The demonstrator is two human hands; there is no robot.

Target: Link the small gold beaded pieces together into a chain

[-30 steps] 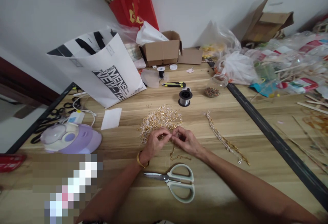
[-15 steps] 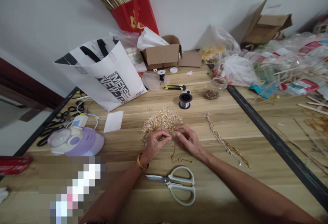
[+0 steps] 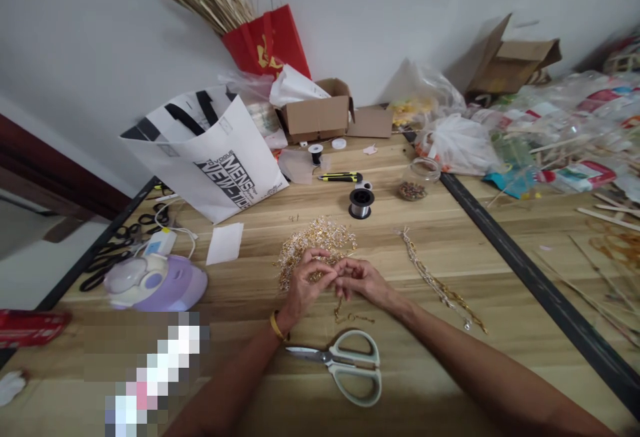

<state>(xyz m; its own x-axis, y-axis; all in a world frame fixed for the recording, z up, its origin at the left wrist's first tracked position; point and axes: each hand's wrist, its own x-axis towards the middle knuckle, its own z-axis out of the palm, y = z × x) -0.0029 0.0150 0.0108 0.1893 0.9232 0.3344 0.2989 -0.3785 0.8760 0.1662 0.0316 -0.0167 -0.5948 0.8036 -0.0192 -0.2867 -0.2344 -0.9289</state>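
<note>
My left hand (image 3: 304, 285), with a gold bracelet on its wrist, pinches the upper end of a thin gold chain (image 3: 343, 317). My right hand (image 3: 367, 282) meets it fingertip to fingertip, its fingers closed too; what they hold is too small to make out. The chain's lower end trails onto the table below the fingers. Just beyond the hands lies a heap of small gold and clear beads or links (image 3: 316, 237), partly covered by my left hand. Scissors with pale handles (image 3: 357, 367) rest nearer to me, blades pointing left.
Silver and gold chains (image 3: 435, 280) lie to the right. Further back are a wire spool (image 3: 361, 204), a yellow-black utility knife (image 3: 340, 176) and a jar of beads (image 3: 414, 187). A white bag (image 3: 215, 164) and a purple device (image 3: 165, 284) stand left; plastic bottles (image 3: 575, 124) crowd the far right.
My right hand has moved left and its fingers have closed, so the fingertips of both hands now meet. The whole view has shifted slightly.
</note>
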